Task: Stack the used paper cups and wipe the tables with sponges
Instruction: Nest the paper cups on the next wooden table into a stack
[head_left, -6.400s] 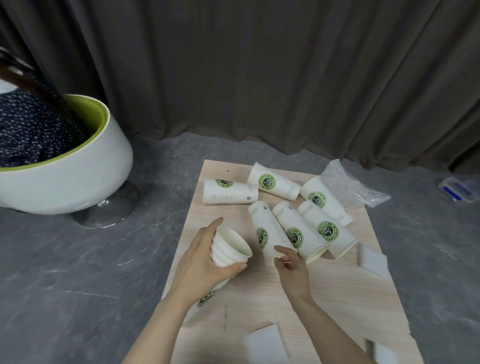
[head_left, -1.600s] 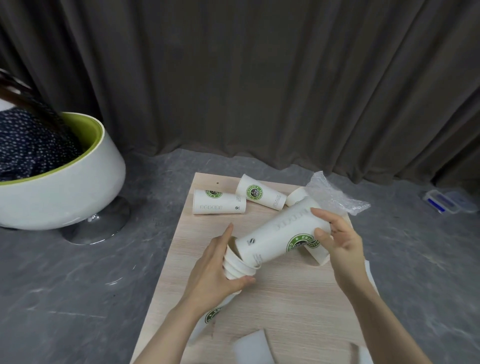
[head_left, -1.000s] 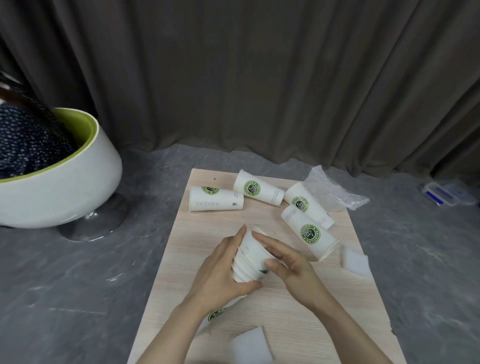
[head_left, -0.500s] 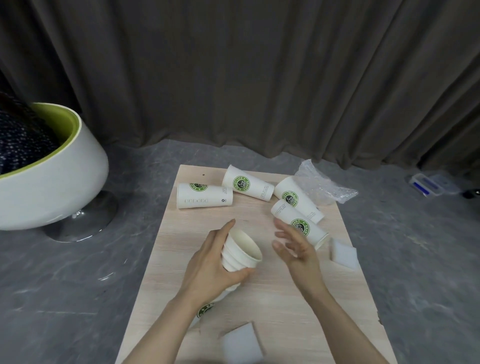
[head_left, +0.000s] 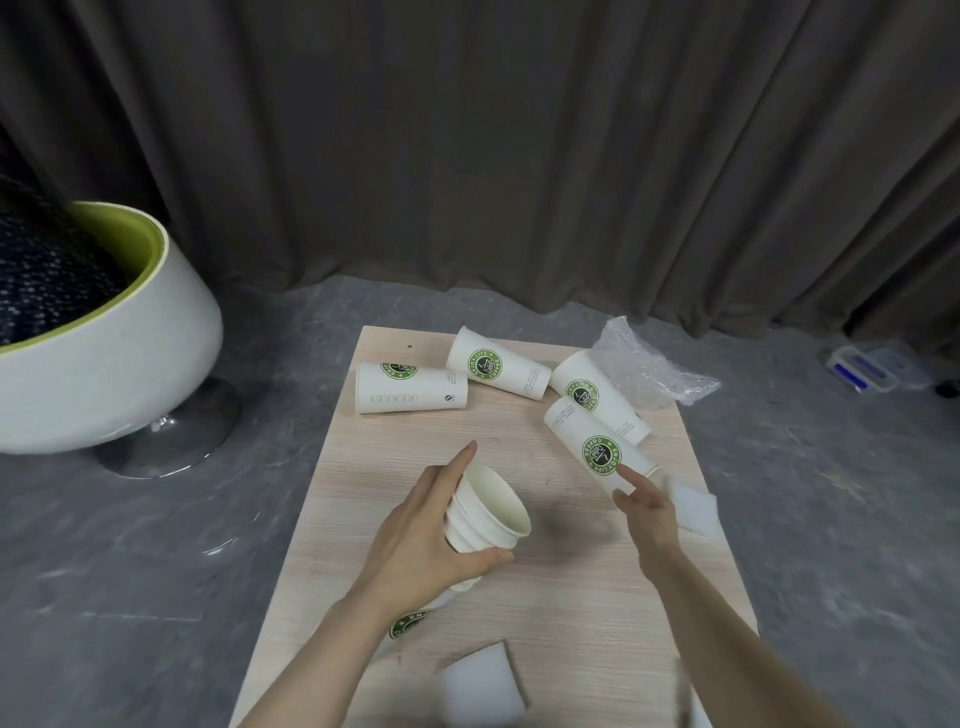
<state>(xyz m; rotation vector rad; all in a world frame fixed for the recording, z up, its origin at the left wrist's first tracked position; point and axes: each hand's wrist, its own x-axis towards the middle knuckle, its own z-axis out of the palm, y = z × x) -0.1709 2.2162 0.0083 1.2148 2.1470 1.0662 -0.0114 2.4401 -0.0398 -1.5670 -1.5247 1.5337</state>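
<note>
My left hand (head_left: 421, 540) curled round the nested cup stack (head_left: 488, 514), tilted mouth rightward, my right hand (head_left: 649, 514) empty, fingers extended onto a lying cup (head_left: 597, 449).

Light wood-grain desk (head_left: 571, 613) on grey floor. On it: four paper cups lying on their sides (head_left: 410, 387), (head_left: 496, 362), (head_left: 597, 397), (head_left: 600, 449); crumpled clear plastic bag (head_left: 649, 371); white sponges (head_left: 693, 506), (head_left: 480, 686).

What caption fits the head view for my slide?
Left hand holds nested cup stack; right hand reaches toward a lying cup.
</note>
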